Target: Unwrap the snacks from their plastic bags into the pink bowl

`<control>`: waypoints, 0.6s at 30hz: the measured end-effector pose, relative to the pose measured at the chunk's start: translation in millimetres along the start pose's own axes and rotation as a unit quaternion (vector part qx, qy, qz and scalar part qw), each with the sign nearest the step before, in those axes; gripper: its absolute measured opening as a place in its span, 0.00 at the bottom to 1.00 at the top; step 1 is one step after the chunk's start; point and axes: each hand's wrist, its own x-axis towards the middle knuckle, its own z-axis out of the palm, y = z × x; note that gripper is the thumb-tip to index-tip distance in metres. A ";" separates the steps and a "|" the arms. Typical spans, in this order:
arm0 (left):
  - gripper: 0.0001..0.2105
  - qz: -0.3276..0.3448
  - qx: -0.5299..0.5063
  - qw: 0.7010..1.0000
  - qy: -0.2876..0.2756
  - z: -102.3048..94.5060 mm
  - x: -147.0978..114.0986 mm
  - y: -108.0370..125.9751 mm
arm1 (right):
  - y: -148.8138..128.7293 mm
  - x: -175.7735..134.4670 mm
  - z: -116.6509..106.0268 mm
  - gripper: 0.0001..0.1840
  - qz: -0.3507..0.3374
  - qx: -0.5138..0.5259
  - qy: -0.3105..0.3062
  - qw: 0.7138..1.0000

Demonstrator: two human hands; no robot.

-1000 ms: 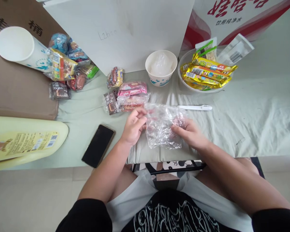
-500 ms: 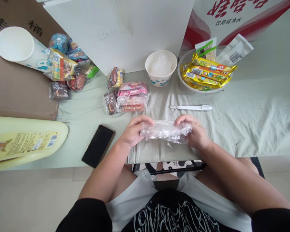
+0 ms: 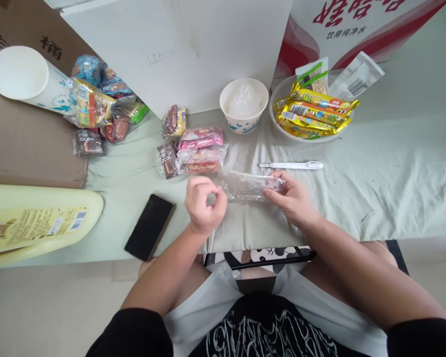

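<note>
My right hand [image 3: 293, 198] is clamped on one end of a clear plastic film [image 3: 245, 186], thumb over the near side; the film is a thin, glossy, wrinkled strip, stretched sideways just above the cloth between my two hands; my left hand [image 3: 204, 206] is curled at its other end, thumb and forefinger bent into a ring — I cannot tell whether those tips are clamped on the edge or only beside it. Just beyond lies a slim white knife [image 3: 292, 165] with a small blade; near my left hand I have shiny pink packets [image 3: 200, 136] and a brown cocoa packet [image 3: 167, 159]; a flat black phone [image 3: 150, 228] lies nearer the front edge. All this is on pale green cloth [image 3: 394, 198], softly creased; a plain white box [image 3: 182, 49] and a red-and-white carton [image 3: 342, 29] stand behind, smooth pale floor [image 3: 59, 297] below. The paper bowl [image 3: 244, 124] holds crumpled clear plastic [image 3: 244, 99]; the translucent tub [image 3: 321, 140] beside it is heaped with crinkled gold packets [image 3: 312, 115]; at far left I see a tall paper cup [image 3: 52, 94] — white, blue-patterned — against wrapped snacks [image 3: 92, 106].
</note>
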 end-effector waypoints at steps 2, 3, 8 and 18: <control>0.04 -0.002 -0.039 0.997 -0.072 0.9 -5.6 7.8 | 1.7 -3.0 1.9 0.11 -0.054 -0.035 -0.008 0.998; 0.05 -0.034 -0.074 0.989 -0.121 1.9 -8.3 11.7 | 2.3 -5.2 3.6 0.10 -0.090 -0.052 -0.018 0.994; 0.27 -0.300 -0.313 0.853 -0.291 4.7 -13.8 22.6 | 0.5 -18.0 14.3 0.08 -0.148 -0.041 -0.133 0.979; 0.17 -0.429 -0.423 0.760 -0.244 11.5 -10.2 13.6 | 12.5 -8.7 8.4 0.17 0.010 0.130 -0.106 0.986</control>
